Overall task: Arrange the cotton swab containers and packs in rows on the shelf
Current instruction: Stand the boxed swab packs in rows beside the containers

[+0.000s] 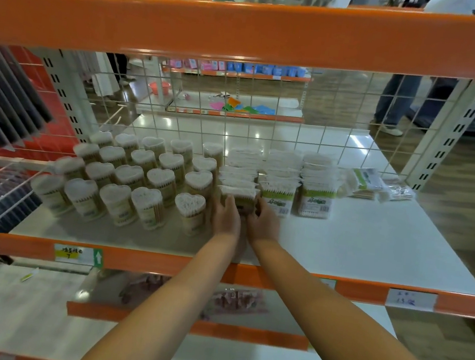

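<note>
Several heart-shaped cotton swab containers point(147, 208) stand in rows on the left half of the white shelf point(385, 250). Right of them, upright cotton swab packs point(315, 200) form rows running toward the back. My left hand point(226, 218) and my right hand point(263, 224) hold the front pack point(239, 193) of the leftmost pack row from both sides, fingers curled on its edges. A few loose packs point(369, 181) lie flat at the shelf's right rear.
A wire grid point(236, 126) backs the shelf and an orange beam point(247, 30) crosses overhead. The shelf's orange front rail point(161, 264) carries price tags. A lower shelf point(22, 318) sits beneath my arms. People's legs point(396, 103) stand beyond the grid.
</note>
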The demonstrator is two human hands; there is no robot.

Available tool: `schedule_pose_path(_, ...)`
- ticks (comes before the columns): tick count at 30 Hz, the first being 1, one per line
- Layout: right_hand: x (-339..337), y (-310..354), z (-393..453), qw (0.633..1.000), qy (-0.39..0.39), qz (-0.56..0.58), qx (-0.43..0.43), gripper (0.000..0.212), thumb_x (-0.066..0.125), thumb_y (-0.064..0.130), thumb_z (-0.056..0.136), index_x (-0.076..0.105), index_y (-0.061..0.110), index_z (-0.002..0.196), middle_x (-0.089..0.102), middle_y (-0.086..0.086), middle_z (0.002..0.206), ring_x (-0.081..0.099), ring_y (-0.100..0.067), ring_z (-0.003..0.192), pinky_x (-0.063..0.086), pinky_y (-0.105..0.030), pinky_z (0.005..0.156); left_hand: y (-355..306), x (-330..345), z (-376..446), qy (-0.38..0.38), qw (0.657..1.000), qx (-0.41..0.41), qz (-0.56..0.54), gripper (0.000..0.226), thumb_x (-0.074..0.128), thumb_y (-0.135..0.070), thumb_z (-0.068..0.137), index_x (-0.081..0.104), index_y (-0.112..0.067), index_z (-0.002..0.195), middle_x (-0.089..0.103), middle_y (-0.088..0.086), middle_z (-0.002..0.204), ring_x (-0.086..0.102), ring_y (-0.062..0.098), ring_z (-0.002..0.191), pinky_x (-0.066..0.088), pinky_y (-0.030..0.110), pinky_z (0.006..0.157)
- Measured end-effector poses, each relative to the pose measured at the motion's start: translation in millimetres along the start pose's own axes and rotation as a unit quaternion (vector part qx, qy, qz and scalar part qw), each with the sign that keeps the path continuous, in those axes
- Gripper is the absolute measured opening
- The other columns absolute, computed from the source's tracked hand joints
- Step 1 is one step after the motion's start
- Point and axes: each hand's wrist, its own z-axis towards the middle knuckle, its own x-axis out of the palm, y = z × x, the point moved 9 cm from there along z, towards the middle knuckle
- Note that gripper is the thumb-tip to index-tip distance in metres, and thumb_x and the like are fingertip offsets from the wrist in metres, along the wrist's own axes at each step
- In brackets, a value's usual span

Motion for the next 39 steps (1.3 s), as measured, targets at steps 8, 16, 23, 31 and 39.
schedule_pose_path(8, -28.8, -19.8, -10.9, 0.988, 0.059, -0.143, 0.023, 0.045, 0.051, 0.01, 0.093, 0.045, 0.013, 0.137, 0.052, -0.007, 0.137, 0.049, -0.024, 0.125, 0.038, -0.034, 0.102, 25.3, 1.7, -32.2, 0.027, 0.981, -0.093, 0.168, 0.05, 0.047, -0.028, 0.095, 0.032, -0.005, 0.137, 0.041, 0.02, 0.138, 0.042, 0.034, 0.125, 0.036, 0.041, 0.103)
schedule_pose_path(16, -85.9, -29.8, -5.8, 0.911, 0.12, -0.393, -0.035, 0.042, 0.045, 0.026, 0.097, 0.038, 0.02, 0.138, 0.04, -0.005, 0.142, 0.037, -0.024, 0.131, 0.038, -0.036, 0.103, 5.3, 59.2, -48.5, 0.185, 0.822, 0.137, 0.521, 0.056, 0.041, -0.034, 0.095, 0.025, -0.016, 0.146, 0.024, 0.012, 0.153, 0.021, 0.029, 0.141, 0.02, 0.039, 0.113)
schedule_pose_path(23, -148.6, -45.2, 3.1, 0.891, 0.105, -0.441, -0.033, 0.045, 0.049, 0.024, 0.095, 0.039, 0.018, 0.139, 0.043, -0.006, 0.138, 0.039, -0.025, 0.127, 0.039, -0.037, 0.1, -22.0, 118.3, -80.6, 0.221, 0.761, 0.238, 0.562, 0.046, 0.047, -0.031, 0.095, 0.037, -0.019, 0.139, 0.037, 0.007, 0.145, 0.031, 0.027, 0.135, 0.026, 0.037, 0.108)
schedule_pose_path(31, -214.3, -66.3, 28.5, 0.892, 0.084, -0.442, -0.046, 0.044, 0.048, 0.022, 0.094, 0.041, 0.018, 0.138, 0.044, -0.007, 0.14, 0.039, -0.026, 0.128, 0.038, -0.039, 0.102, -41.4, 200.9, -105.4, 0.24, 0.745, 0.314, 0.537, 0.045, 0.047, -0.032, 0.095, 0.042, -0.017, 0.137, 0.045, 0.006, 0.141, 0.035, 0.026, 0.132, 0.028, 0.038, 0.108)
schedule_pose_path(39, -257.4, -103.3, 59.5, 0.892, 0.091, -0.442, -0.039, 0.045, 0.048, 0.02, 0.093, 0.041, 0.017, 0.138, 0.045, -0.008, 0.139, 0.04, -0.026, 0.127, 0.039, -0.039, 0.1, -35.6, 267.4, -100.0, 0.233, 0.773, 0.28, 0.52, 0.048, 0.05, -0.032, 0.093, 0.045, -0.013, 0.136, 0.048, 0.01, 0.138, 0.041, 0.027, 0.127, 0.035, 0.038, 0.103)
